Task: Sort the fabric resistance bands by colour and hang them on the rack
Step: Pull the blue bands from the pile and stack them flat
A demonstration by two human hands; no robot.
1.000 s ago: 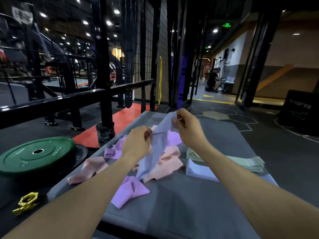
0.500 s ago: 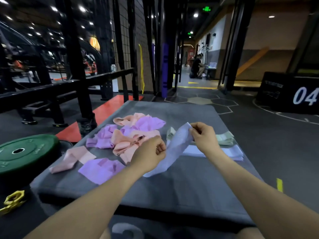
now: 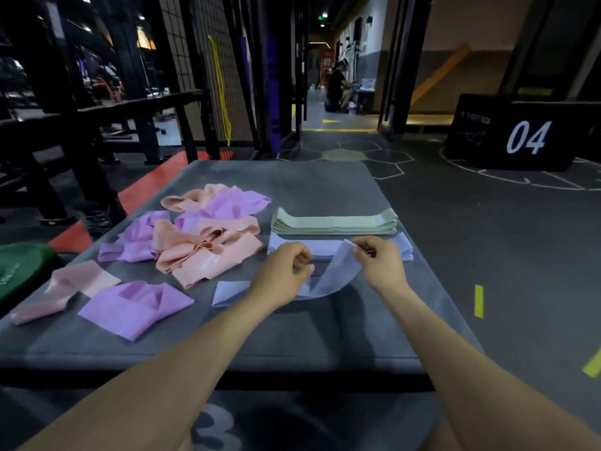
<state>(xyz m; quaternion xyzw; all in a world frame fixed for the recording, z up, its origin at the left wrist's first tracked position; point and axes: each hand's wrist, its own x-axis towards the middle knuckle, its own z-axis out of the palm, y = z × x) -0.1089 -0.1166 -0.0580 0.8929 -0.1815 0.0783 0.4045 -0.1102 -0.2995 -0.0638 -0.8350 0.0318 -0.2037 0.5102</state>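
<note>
Left hand: my left hand (image 3: 282, 274) is curled, fingers pinching the near part of the pale blue band (image 3: 338, 271) just above the worktop.
Right hand: my right hand (image 3: 380, 262) pinches the far end of the same pale blue band between thumb and fingertips, lifting that end so the strip stands up and curves down toward my left hand.
Pale blue band: one end raised at my right hand, the middle sagging to the worktop, the other end lying flat on the surface left of my left wrist.
Blue stack (image 3: 403, 247): folded pale blue bands lying flat directly beyond both hands; the held band is just in front of it, and contact cannot be confirmed.
Green stack (image 3: 335, 221): folded pale green bands, neatly squared, just behind the blue stack.
Unsorted heap: peach bands (image 3: 208, 255) and lilac bands (image 3: 234, 203) tangled together on the left half of the worktop.
Loose pieces: one lilac band (image 3: 136, 305) and one pink band (image 3: 74, 283) lying apart near the front left edge.
Worktop (image 3: 292, 340): grey padded surface carrying all the bands.
Surroundings: green weight plate (image 3: 19, 268) at far left, black box marked 04 (image 3: 520, 138) on the floor at right, black frame (image 3: 97, 118) behind left.
</note>
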